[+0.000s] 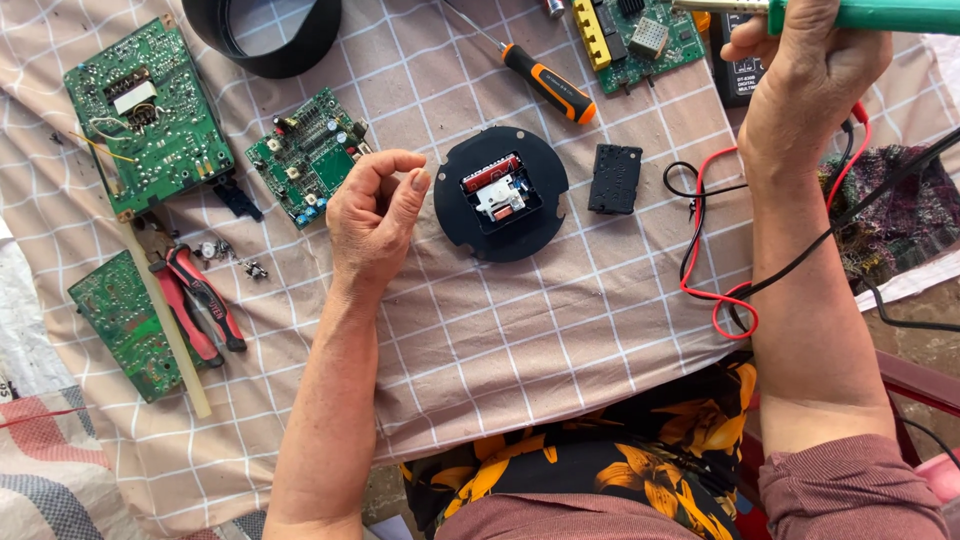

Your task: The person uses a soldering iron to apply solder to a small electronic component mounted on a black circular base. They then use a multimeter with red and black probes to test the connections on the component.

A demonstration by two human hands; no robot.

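I see right hand point(800, 95) clamped on green iron point(880, 14) at top right, left hand point(375, 215) loosely curled, holding nothing, just left of black disc point(500, 193) on table point(500, 340), screwdriver point(548, 83) beyond.

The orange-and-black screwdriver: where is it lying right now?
In the head view, the screwdriver lies on the checked cloth near the top centre, just above the round black disc and left of a green circuit board.

I see a beige checked cloth point(560, 330) over the table (creased, in even daylight); a striped mat point(50, 480) lies near left, bare ground point(930, 300) at right.
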